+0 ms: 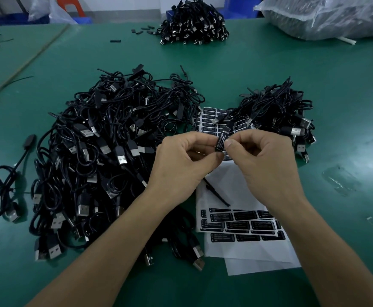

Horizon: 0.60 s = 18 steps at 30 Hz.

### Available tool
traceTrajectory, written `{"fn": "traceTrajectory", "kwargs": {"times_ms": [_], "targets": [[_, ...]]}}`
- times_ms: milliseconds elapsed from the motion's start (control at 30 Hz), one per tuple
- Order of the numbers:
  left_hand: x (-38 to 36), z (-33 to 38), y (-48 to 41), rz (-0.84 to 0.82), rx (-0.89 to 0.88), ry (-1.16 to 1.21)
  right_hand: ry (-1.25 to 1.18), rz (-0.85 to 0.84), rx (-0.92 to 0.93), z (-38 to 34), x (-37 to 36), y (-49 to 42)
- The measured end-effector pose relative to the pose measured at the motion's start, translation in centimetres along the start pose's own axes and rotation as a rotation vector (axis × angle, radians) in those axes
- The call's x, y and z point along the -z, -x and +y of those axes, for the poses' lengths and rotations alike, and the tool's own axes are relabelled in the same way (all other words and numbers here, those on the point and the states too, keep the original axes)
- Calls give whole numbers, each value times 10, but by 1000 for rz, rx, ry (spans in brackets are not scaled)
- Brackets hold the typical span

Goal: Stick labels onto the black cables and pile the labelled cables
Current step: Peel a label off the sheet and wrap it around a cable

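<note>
As we pinch one cable [226, 129] between left hand [181, 160] and right hand [265, 156], fingers curled on it, it sits over the sheets [243, 224]; label [220, 141] probably on already, view unclear.

I note: left hand [181, 158] and right hand [265, 156] meet at centre, fingers curled, pinching one black cable [222, 139] between them.

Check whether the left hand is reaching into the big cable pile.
No: the left hand and right hand both pinch the labelled cable piece above the label sheets.
</note>
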<state>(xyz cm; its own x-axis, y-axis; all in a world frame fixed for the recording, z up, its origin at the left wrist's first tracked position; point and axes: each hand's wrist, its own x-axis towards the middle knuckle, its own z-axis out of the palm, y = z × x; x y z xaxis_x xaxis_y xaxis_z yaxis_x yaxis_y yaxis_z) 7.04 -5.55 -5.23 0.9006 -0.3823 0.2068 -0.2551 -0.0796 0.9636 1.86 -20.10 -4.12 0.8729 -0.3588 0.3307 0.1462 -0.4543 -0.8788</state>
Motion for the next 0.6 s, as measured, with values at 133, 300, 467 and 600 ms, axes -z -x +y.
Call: {"fn": "traceTrajectory", "kwargs": {"times_ms": [133,300,467,600], "targets": [[-1,1,0,-4,0,12,-9,1,-3,1,0,0],[-2,1,-1,15,-3,47,-15,-4,-3,0,0,1],[-2,0,-1,8,11,54,-17,4,-1,-2,-1,2],[-1,0,-2,6,26,68,2,52,0,-3,-1,4]]}}
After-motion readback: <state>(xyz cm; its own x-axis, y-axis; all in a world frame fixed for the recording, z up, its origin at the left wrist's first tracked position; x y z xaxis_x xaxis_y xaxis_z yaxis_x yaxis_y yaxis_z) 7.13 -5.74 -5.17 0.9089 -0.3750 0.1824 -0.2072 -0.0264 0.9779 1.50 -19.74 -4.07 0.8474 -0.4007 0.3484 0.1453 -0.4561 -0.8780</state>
